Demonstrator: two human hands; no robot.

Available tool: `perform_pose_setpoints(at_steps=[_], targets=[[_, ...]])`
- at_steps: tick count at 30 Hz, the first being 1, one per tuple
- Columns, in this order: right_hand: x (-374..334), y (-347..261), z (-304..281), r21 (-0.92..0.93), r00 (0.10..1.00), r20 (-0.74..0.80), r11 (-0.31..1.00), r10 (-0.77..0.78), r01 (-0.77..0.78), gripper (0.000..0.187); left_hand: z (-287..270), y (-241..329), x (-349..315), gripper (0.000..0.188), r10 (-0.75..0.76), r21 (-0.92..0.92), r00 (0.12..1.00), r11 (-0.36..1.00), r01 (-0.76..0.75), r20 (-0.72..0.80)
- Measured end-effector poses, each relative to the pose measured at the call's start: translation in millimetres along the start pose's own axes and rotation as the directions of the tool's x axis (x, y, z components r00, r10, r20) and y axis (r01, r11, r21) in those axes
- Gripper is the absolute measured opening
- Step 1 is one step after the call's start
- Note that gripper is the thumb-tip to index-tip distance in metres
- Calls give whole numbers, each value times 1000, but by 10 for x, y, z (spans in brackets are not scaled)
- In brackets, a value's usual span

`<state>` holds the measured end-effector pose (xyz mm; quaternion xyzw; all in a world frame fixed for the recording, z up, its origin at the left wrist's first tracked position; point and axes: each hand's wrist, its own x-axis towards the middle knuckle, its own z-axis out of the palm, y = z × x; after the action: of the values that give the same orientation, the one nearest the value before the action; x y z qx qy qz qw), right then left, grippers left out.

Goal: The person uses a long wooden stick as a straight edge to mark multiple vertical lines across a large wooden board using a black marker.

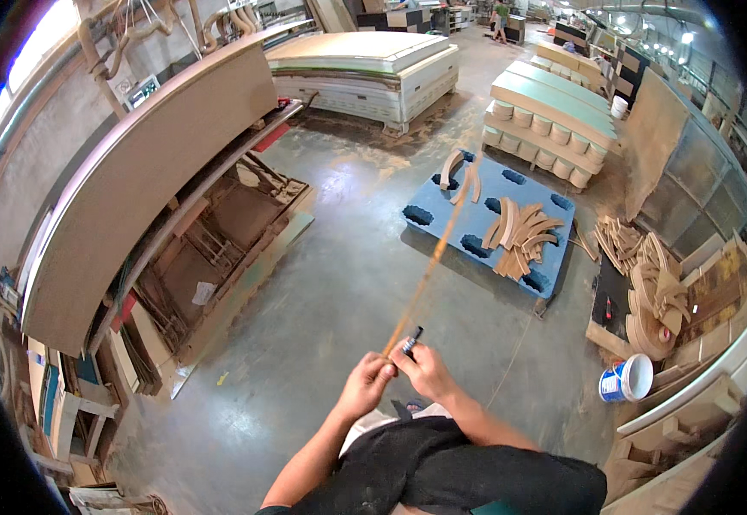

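My left hand (365, 383) is closed around the near end of a long, thin yellow-brown strip (429, 273). The strip slants up and away, its far part passing in front of the blue pallet. Close beside it, my right hand (425, 371) is curled around a short black marker-like tool (411, 342), whose dark end points up between the fingers. Both hands are near each other in front of my body; whether the right fingers also touch the strip is hidden.
A blue plastic pallet (429, 202) carries curved wooden pieces (524, 236). On the left stands a large curved panel (159, 172) on a rack. At right are a white-and-blue bucket (627, 378) and heaped wood offcuts (657, 287). Stacked boards (365, 64) and a distant person (501, 21) are farther back.
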<state>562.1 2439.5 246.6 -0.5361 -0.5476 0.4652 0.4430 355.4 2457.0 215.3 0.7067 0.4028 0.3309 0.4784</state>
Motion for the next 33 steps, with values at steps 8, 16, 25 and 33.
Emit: perform_pose_setpoints(at_steps=[8,16,25,33], targets=[[3036,-413,128,47,985,72,987,-155,152,35,-1516,-394,2491,37,68,-78,994,994,-76,-90],[5932,-1063,-1278,208,583,-801,853,-133,479,28,-2916,-1315,5357,35,29,59,998,998,-32,51],[6906,-277,-3403,-138,40,-985,912,-166,386,31,-3664,-2406,7560,37,-199,275,977,946,170,81],[10592,457,-3333,-161,395,-877,943,-272,293,10,-3660,-2063,10458,38,-17,262,997,965,-5,81]])
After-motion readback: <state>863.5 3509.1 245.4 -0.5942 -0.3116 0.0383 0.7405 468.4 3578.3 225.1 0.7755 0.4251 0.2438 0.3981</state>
